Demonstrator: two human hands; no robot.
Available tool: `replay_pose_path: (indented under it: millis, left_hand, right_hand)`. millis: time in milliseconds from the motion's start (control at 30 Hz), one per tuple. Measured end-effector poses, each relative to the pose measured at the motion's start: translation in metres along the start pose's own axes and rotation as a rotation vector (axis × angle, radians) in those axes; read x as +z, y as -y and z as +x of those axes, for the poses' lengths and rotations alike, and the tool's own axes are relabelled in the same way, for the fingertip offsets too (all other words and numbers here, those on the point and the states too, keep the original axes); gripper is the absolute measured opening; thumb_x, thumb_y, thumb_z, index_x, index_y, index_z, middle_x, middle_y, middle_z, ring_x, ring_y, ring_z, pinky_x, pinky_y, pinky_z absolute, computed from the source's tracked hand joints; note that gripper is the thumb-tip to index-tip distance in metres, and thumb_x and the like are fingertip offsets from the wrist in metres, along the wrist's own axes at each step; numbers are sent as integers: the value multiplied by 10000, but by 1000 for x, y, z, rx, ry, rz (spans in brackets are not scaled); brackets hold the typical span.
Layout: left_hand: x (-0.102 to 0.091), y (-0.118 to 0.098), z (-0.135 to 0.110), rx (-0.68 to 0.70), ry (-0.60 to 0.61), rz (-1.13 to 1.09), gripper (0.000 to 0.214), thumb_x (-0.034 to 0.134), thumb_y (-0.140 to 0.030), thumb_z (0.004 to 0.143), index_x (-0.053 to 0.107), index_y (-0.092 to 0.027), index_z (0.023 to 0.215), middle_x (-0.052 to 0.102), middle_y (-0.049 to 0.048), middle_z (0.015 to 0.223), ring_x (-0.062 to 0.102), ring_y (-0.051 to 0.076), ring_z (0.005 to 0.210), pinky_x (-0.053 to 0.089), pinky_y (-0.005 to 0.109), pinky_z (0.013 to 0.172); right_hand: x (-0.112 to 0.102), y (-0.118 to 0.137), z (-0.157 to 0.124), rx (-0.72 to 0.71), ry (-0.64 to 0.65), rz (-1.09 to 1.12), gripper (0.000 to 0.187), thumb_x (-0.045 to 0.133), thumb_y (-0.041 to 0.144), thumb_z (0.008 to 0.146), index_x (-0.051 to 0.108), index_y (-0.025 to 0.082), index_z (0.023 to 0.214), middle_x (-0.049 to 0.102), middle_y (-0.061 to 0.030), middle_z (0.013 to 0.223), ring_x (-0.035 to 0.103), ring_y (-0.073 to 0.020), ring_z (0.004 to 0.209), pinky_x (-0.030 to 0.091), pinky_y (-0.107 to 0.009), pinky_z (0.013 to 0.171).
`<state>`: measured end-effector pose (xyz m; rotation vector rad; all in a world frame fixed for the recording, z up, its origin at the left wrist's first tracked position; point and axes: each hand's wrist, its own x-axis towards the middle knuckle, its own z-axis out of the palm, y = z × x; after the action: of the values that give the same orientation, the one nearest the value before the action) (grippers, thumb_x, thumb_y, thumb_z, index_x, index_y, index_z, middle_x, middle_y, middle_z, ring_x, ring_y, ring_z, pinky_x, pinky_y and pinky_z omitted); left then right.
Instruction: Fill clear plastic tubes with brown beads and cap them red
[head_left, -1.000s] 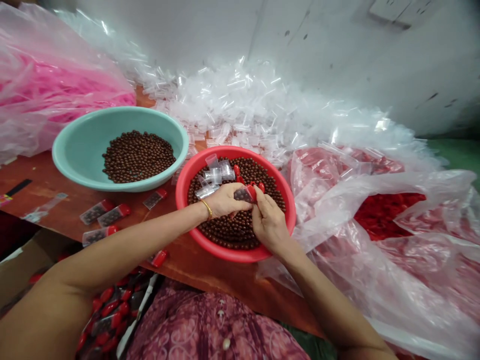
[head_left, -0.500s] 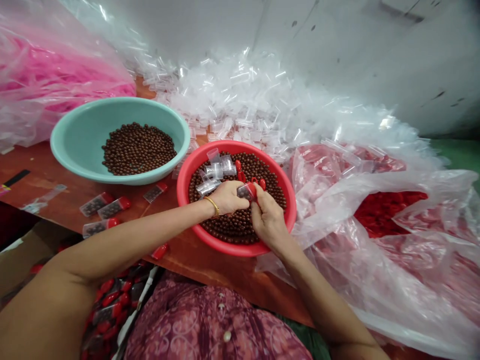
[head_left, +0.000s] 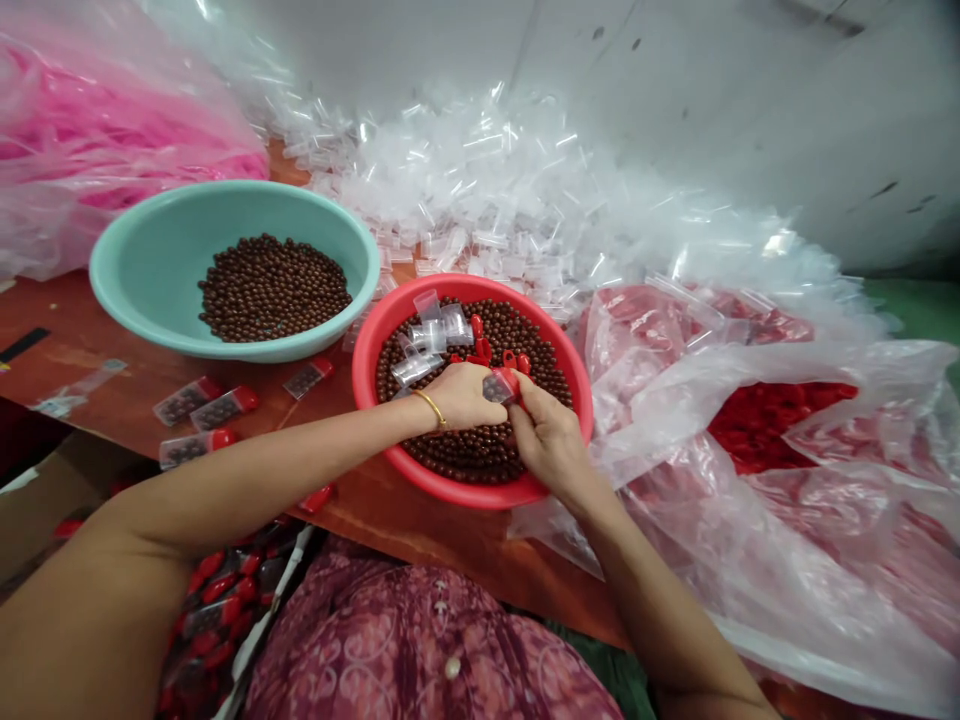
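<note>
Head view. Red-capped clear container (head_left: 496, 388), one, brown balls inside; held in both hands above the red basin (head_left: 363, 375). Left hand (head_left: 466, 396), gold bangle at wrist: closed around the container's clear body. Right hand (head_left: 553, 432): thumb and fingers pinching the red cap end. In the red basin: loose brown balls (head_left: 480, 462), several clear sleeves (head_left: 417, 368), a few loose red caps (head_left: 523, 362). To its left, a teal basin (head_left: 135, 275), part-filled with like balls. Nearer the table edge, filled red-capped containers (head_left: 225, 409), lying flat. Behind, heaped clear sleeves (head_left: 480, 190). Right, a translucent plastic bag (head_left: 675, 440), red contents.
</note>
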<state>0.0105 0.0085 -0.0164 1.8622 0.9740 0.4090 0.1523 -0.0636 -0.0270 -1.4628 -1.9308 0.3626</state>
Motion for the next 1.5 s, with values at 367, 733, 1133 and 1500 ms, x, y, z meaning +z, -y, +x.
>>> replay_pose_path:
  millis: [367,733,1133,1500]
  left_hand:
    - [0,-3,4,38,-36,-22,125,560,-236,536,508,-172,630,513,-37,564,466,107,544,329,208,484]
    - [4,2,1,-118,-10,-172,96,529,-209,529,451,-174,573,461,-50,506,442,92,474,314,198,435]
    - [-12,-14,0,-94,290,-459,157,477,-74,517,438,-174,632,428,-86,368,412,73,348,328,158,364]
    - [-11,-18,-4,-120,283,-429,146,480,-73,546,422,-178,630,425,-90,403,418,67,370,366,170,386]
  right_hand:
    - [-20,5,13,244,143,219,461,475,274,843,514,170,1290,697,-24,833,625,-137,543,558,-299,547]
    - [2,1,13,-1,50,-164,451,371,125,798,472,132,1237,702,-112,959,675,-208,826,548,-360,766]
    - [-43,19,15,-52,-16,-225,357,518,240,830,570,179,1178,714,-66,1007,690,-165,771,553,-269,703]
    - [-37,16,9,-40,-48,-141,352,450,293,879,595,190,1183,700,-88,1056,678,-194,874,539,-323,807]
